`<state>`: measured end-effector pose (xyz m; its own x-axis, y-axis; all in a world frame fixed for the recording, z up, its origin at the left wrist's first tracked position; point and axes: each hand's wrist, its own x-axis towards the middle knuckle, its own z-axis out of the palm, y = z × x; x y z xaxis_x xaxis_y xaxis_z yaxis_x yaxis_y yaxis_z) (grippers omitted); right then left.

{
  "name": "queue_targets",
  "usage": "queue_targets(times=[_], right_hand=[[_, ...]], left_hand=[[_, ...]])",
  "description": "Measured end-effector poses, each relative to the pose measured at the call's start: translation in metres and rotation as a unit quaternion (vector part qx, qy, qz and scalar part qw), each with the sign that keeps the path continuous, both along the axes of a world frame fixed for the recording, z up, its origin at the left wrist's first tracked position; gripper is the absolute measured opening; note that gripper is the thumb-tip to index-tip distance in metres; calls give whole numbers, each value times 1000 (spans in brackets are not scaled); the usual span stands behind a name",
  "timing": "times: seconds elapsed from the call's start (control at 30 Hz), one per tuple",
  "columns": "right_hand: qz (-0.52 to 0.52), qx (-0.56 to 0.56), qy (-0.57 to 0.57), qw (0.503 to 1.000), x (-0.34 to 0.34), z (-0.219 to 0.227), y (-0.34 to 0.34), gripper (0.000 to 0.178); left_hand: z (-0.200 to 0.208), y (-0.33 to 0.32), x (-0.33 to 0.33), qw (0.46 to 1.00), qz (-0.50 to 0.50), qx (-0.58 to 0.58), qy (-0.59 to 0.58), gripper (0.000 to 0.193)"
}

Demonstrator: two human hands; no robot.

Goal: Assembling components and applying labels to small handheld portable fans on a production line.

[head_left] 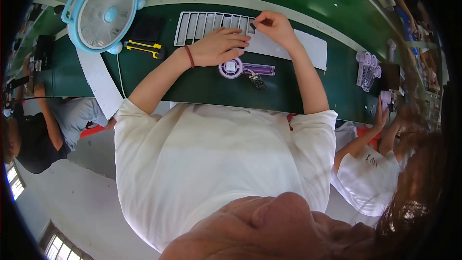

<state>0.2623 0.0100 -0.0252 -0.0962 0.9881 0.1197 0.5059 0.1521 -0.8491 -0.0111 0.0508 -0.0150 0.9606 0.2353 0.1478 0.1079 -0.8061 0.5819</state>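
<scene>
My right hand [277,29] pinches a small black piece [252,26], too small to name, at the right end of a white slotted tray [180,31]. Fingers outstretched, my left hand [217,48] lies palm down across the near edge of that tray and holds nothing. Just below it on the green bench rests a purple handheld fan housing [231,68], its round head to the left and its handle [263,69] to the right. A small dark circuit board [257,82] lies against the near side of the handle.
A light-blue desk fan [107,14] stands at the far left, with a yellow-and-black utility knife [144,48] beside it. A white board [308,50] lies under my right forearm. Purple fan parts [368,70] sit at the right, near a co-worker's hand [381,110].
</scene>
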Motion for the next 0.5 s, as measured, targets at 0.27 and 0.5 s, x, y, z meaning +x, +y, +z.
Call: queue_targets(times=[0.27, 0.5], right_hand=[[-138, -7, 189, 972, -18, 36, -104, 6], [-255, 99, 19, 962, -55, 27, -149, 13]], left_hand=[[37, -44, -15, 994, -74, 55, -57, 62], [27, -80, 5, 981, 15, 182, -70, 25]])
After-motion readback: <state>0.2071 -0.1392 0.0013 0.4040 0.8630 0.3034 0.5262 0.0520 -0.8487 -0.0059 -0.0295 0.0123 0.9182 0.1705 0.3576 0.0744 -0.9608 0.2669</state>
